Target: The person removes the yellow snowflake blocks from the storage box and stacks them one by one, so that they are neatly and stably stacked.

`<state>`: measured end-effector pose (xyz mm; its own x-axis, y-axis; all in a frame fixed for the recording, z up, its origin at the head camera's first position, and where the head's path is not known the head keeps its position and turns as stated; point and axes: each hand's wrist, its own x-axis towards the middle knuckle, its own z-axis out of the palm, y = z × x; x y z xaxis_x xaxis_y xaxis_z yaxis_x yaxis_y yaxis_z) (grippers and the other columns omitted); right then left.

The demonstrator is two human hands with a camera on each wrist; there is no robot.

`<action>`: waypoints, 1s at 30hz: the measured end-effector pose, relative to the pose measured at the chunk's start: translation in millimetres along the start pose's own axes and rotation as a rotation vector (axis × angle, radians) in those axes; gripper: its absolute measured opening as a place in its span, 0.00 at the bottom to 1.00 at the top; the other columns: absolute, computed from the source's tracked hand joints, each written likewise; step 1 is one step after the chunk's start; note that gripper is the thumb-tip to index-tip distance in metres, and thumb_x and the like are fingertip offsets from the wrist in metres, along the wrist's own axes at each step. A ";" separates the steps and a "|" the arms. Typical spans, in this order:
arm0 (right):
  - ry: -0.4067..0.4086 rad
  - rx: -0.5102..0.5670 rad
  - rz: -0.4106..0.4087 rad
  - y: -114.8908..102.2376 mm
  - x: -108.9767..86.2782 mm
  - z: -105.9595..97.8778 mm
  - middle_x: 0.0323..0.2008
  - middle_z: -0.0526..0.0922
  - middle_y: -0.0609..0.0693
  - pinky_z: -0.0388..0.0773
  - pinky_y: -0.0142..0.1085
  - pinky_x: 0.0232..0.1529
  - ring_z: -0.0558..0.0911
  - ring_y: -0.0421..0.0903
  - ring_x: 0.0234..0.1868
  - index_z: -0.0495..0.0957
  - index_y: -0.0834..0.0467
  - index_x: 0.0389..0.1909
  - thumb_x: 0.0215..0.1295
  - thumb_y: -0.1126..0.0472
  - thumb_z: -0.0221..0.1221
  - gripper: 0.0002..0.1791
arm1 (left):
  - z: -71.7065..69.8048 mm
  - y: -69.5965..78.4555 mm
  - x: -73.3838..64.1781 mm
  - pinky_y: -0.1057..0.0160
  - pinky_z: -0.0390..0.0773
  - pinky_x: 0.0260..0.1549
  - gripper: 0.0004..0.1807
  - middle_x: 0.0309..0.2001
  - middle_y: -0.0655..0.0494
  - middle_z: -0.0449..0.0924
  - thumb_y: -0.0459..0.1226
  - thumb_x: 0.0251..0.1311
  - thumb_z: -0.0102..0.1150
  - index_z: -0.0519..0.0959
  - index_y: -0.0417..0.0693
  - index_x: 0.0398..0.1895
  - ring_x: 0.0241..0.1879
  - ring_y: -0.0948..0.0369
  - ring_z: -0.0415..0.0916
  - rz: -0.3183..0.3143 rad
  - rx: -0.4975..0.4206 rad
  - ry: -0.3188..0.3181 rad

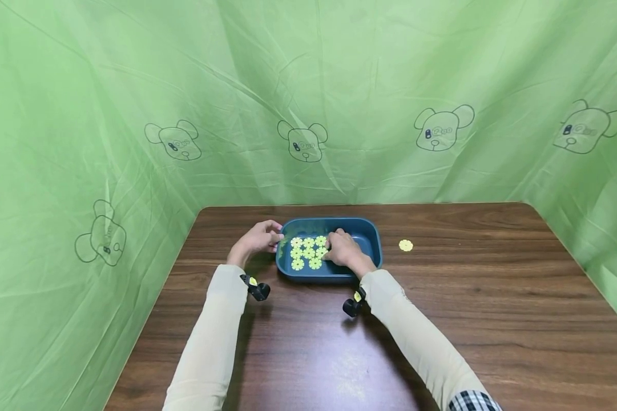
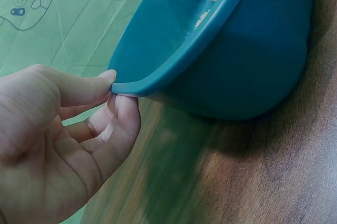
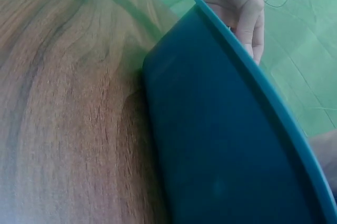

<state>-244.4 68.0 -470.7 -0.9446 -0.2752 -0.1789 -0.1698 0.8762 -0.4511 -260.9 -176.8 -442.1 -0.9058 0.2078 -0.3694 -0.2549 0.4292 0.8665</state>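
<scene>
A deep blue rectangular tub (image 1: 313, 278) stands on the table, with several yellow flower-shaped pieces (image 1: 308, 253) laid flat in rows on the left of its floor. My left hand (image 1: 259, 237) pinches the tub's left rim between thumb and fingers, as the left wrist view shows up close. Inside the tub is my right hand (image 1: 343, 248), fingers bent down over the right-hand pieces. Its thumb and fingertips overlap a flower there; I cannot tell whether they pinch it. In the right wrist view the tub's wall (image 3: 210, 129) hides most of that hand.
One more yellow flower-shaped piece (image 1: 406, 245) lies on the wooden table (image 1: 493, 297) to the right of the tub. A green cloth (image 1: 370, 68) with printed bear heads hangs behind and along both sides. Each wrist carries a small black camera (image 1: 259, 290).
</scene>
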 end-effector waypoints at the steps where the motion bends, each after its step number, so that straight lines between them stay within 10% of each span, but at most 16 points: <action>1: 0.001 0.003 0.000 0.1 -0.1 -0.4 0.46 0.71 0.53 0.74 0.45 0.48 0.72 0.52 0.47 0.77 0.57 0.39 0.55 0.52 0.69 0.17 | 0.0 -0.1 0.3 0.49 0.79 0.46 0.18 0.37 0.46 0.69 0.31 0.67 0.51 0.65 0.38 0.59 0.29 0.59 0.72 -0.001 0.000 0.001; 11: 0.027 0.167 -0.086 11.3 1.1 -5.5 0.25 0.80 0.46 0.73 0.34 0.36 0.75 0.43 0.30 0.82 0.56 0.24 0.59 0.58 0.65 0.07 | -0.4 -0.4 -0.7 0.44 0.77 0.51 0.18 0.40 0.42 0.70 0.32 0.68 0.51 0.65 0.38 0.59 0.29 0.60 0.72 0.000 0.009 -0.002; 30: 0.078 0.555 -0.030 20.1 -10.9 -25.0 0.41 0.82 0.52 0.73 0.35 0.42 0.76 0.45 0.42 0.80 0.57 0.35 0.64 0.56 0.60 0.08 | 0.3 -1.8 1.6 0.50 0.80 0.46 0.19 0.39 0.45 0.70 0.31 0.67 0.51 0.65 0.38 0.59 0.28 0.60 0.72 0.001 0.011 -0.002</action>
<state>-244.5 98.5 -455.9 -0.9631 -0.2485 -0.1034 -0.0435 0.5231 -0.8512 -261.8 -177.0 -444.3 -0.9055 0.2097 -0.3690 -0.2501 0.4389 0.8630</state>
